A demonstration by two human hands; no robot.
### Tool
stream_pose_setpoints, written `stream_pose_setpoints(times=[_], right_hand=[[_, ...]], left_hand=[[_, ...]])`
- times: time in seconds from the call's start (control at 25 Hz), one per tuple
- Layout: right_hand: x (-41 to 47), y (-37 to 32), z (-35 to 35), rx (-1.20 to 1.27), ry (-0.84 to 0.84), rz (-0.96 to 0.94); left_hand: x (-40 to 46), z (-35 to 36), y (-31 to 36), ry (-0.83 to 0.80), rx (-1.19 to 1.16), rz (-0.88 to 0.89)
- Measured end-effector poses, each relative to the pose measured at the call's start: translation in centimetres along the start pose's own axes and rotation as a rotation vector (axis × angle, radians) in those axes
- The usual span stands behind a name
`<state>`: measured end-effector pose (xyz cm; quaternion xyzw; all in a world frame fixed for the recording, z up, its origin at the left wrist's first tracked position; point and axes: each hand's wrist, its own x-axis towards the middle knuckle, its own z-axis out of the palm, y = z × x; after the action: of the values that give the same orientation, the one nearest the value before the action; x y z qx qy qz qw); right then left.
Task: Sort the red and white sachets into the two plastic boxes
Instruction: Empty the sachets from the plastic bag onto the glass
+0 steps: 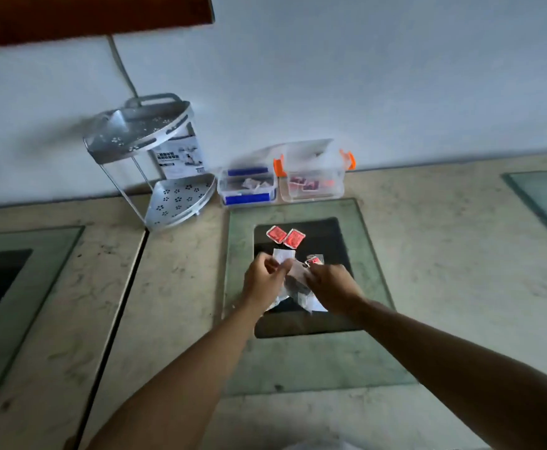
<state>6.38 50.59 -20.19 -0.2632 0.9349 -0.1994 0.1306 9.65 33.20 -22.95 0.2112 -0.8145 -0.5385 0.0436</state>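
White sachets (298, 289) lie in a loose heap on the dark centre panel of the glass inset (243, 319), under and between my two hands. One white sachet (283, 255) sticks up just beyond my left hand (260, 280); my left fingers are curled and pinched on its near edge. My right hand (329, 284) is knuckles-up over the heap, fingers bent down onto a white sachet there; I cannot tell if they grip it or only press.

A partly hidden red sachet (313, 260) lies touching the far side of my right fingers. Two more red sachets (286, 236) lie side by side beyond, near the panel's far edge, apart from the heap.

Past the glass edge, against the wall, two boxes stand side by side and open: the blue-clip box (248, 190) on the left holds pale sachets, the orange-clip box (312, 181) on the right holds red ones. Bare panel and stone counter (444, 254) lie between hands and boxes.

A metal corner rack (155, 157) stands left of the boxes, well apart from my hands.
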Motion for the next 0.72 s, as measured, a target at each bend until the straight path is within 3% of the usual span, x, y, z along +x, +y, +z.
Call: stream_pose_setpoints(times=[0.08, 0.28, 0.56, 0.72], right_hand=[[-2.5, -0.2, 1.2, 0.088, 0.013, 0.036], [-5.0, 0.4, 4.6, 0.178, -0.144, 0.139], [-5.3, 0.5, 5.7, 0.232, -0.04, 0.104], [-4.8, 0.8, 6.0, 0.307, -0.064, 0.129]], left_hand=[[-2.0, 2.7, -1.1, -0.027, -0.069, -0.125], [-5.1, 4.3, -4.1, -0.176, -0.266, -0.369], [-6.3, 3.4, -5.0, -0.163, -0.292, -0.333], [-7.0, 2.9, -5.3, -0.211, -0.314, -0.302]])
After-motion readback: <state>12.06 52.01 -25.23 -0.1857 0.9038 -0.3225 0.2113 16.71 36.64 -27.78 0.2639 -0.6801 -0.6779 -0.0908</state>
